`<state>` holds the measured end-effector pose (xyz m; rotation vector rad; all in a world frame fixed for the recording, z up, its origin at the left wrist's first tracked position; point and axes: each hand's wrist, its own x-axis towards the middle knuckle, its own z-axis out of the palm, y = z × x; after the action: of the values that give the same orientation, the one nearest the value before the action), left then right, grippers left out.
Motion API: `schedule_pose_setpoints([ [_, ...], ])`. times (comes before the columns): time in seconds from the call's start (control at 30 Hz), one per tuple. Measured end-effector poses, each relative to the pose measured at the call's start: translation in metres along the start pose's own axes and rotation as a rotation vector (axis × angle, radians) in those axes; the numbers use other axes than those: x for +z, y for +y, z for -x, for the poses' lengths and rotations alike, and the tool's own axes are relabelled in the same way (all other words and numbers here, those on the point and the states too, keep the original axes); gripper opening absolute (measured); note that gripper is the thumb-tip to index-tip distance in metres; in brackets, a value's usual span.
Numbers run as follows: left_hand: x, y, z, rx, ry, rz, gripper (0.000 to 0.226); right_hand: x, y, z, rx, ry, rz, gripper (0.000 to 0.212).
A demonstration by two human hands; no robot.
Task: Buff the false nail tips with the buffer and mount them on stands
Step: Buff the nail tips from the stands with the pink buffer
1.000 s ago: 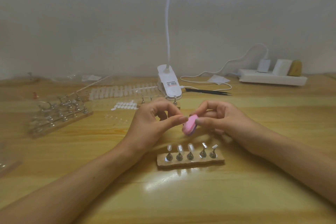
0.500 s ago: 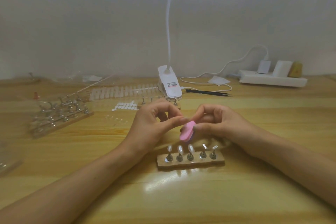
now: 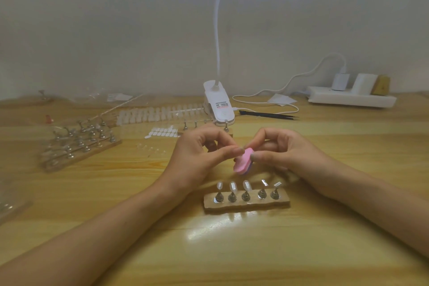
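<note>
The pink buffer (image 3: 243, 165), an oval pad with a purple underside, is hovering just behind the block (image 3: 247, 204), pinched by the right hand (image 3: 285, 151). The left hand (image 3: 199, 154) is curling beside it, thumb touching the buffer; whether it is holding anything I cannot tell. The block is carrying five stands (image 3: 262, 193), three topped with pale tips (image 3: 232, 185).

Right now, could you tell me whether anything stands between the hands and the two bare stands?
Nothing visible does. The left hand and right hand, holding the pink buffer, hover behind the base; its two bare stands at the right end are unobstructed.
</note>
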<state>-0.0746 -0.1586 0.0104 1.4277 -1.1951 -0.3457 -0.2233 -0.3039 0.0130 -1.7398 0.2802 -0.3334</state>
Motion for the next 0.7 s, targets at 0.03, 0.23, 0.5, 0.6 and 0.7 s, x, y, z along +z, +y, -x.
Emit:
schedule_pose_setpoints([
  [0.03,0.0001,-0.0001,0.0001,-0.004,-0.001,0.003,0.018,-0.0008,-0.0001,-0.0015,-0.006,0.061,0.008,0.022],
  [0.23,0.0000,0.0011,0.0001,-0.011,0.016,0.032,0.015,0.0007,0.0014,-0.0003,-0.005,-0.005,0.016,0.021],
  [0.5,0.0001,0.0014,0.0006,-0.001,0.009,0.020,0.019,-0.0012,0.0020,-0.0028,-0.014,0.050,-0.013,0.020],
  [0.6,0.0002,0.0017,0.0011,-0.005,0.013,0.020,0.017,-0.0065,0.0028,-0.0065,-0.009,0.178,-0.118,0.028],
  [0.7,-0.0004,0.0026,0.0013,-0.054,0.051,0.041,0.022,-0.0036,0.0030,-0.0028,-0.035,0.226,-0.106,0.024],
])
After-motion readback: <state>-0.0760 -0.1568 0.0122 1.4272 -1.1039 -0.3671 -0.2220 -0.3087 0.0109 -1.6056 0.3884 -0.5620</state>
